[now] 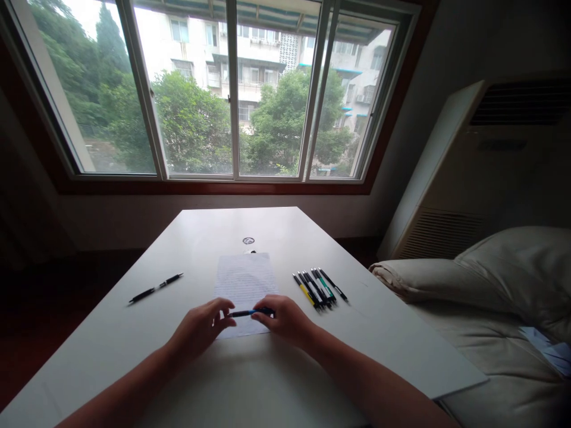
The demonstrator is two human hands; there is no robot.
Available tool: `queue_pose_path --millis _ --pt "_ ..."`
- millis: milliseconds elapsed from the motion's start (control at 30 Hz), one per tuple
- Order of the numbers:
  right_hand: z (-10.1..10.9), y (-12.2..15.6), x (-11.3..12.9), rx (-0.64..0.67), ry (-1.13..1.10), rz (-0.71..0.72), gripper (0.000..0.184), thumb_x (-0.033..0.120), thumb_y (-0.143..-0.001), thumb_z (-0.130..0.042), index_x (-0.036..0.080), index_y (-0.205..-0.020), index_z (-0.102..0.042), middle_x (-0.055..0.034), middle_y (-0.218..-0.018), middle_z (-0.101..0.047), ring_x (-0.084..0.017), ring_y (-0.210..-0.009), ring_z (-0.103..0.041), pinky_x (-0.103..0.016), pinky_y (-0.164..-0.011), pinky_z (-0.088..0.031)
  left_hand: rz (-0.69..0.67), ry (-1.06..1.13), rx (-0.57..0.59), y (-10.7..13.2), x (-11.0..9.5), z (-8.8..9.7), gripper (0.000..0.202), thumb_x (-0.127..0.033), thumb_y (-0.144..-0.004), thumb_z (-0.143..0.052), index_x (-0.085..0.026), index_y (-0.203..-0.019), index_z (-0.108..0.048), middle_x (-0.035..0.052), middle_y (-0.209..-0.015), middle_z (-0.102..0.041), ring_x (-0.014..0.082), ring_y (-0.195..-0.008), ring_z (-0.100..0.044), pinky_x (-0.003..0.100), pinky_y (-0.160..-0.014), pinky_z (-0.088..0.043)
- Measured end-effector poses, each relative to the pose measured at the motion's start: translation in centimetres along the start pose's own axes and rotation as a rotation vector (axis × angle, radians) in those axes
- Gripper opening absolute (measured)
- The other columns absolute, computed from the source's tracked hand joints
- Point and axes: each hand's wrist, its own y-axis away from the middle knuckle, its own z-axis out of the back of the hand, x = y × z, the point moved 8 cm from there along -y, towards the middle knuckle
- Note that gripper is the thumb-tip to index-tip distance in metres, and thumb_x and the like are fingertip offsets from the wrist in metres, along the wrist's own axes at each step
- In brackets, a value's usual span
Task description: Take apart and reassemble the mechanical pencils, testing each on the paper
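Observation:
A dark pen with a blue section (244, 312) lies crosswise above a sheet of lined paper (243, 276). My right hand (285, 318) is closed on the pen's right end, gripping it between thumb and fingers. The other end points into the curved gap of my left hand (203, 326), whose thumb and forefinger stand apart around it; whether a finger touches it I cannot tell. Right of the paper, several pens (314, 288) lie side by side, with yellow, white, green and black parts. A single black pen (156, 289) rests by itself on the left.
The white table (187, 238) carries a small round dark emblem (248, 241) beyond the paper. At the right stand a padded beige seat (459, 309) and a tall air conditioner (446, 166). A wide window (234, 95) spans the wall ahead.

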Motion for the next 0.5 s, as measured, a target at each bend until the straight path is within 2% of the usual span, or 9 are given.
queue_pose_path --millis 133,300,367,433,500 --pt "-0.1 -0.1 0.1 0.009 0.005 0.000 0.017 0.036 -0.088 -0.070 0.023 -0.097 -0.076 -0.0023 -0.088 -0.074 -0.017 -0.077 -0.064 -0.026 -0.070 -0.046 -0.017 -0.042 -0.021 -0.1 -0.4 0.5 0.022 -0.039 -0.098 -0.052 -0.022 -0.089 -0.063 -0.0012 -0.080 -0.067 0.0124 -0.067 -0.059 0.022 -0.063 -0.044" --pt "-0.1 -0.2 -0.1 0.012 0.012 -0.004 0.017 0.036 -0.088 -0.068 0.024 -0.097 -0.077 -0.0024 -0.087 -0.074 -0.017 -0.076 -0.064 -0.026 -0.070 -0.046 -0.082 -0.086 -0.047 -0.2 -1.1 1.0 0.021 -0.038 -0.093 -0.062 -0.024 -0.108 -0.061 -0.0012 -0.089 -0.070 0.0114 -0.065 -0.060 0.022 -0.063 -0.043" --pt "-0.1 -0.2 -0.1 0.012 0.002 -0.006 0.017 0.036 -0.088 -0.068 0.023 -0.097 -0.077 -0.0027 -0.088 -0.074 -0.017 -0.077 -0.064 -0.026 -0.070 -0.046 -0.097 -0.124 -0.053 -0.2 -1.2 1.0 0.015 -0.037 -0.094 -0.061 -0.022 -0.098 -0.062 -0.0008 -0.085 -0.069 0.0119 -0.065 -0.060 0.022 -0.061 -0.042" --pt "-0.1 -0.3 -0.1 0.018 -0.010 -0.003 0.018 0.036 -0.088 -0.068 0.023 -0.098 -0.076 -0.0031 -0.089 -0.074 -0.018 -0.078 -0.064 -0.026 -0.070 -0.046 -0.082 -0.156 -0.045 -0.2 -1.1 0.9 0.020 -0.038 -0.097 -0.056 -0.021 -0.087 -0.062 -0.0006 -0.079 -0.068 0.0124 -0.064 -0.060 0.022 -0.059 -0.040" --pt "-0.1 -0.4 0.0 0.023 -0.017 -0.003 0.018 0.036 -0.088 -0.068 0.022 -0.097 -0.076 -0.0033 -0.089 -0.074 -0.018 -0.078 -0.064 -0.026 -0.070 -0.046 -0.063 -0.158 -0.030 -0.2 -1.0 0.8 0.022 -0.039 -0.098 -0.054 -0.022 -0.089 -0.063 -0.0005 -0.079 -0.069 0.0125 -0.063 -0.060 0.022 -0.059 -0.041"
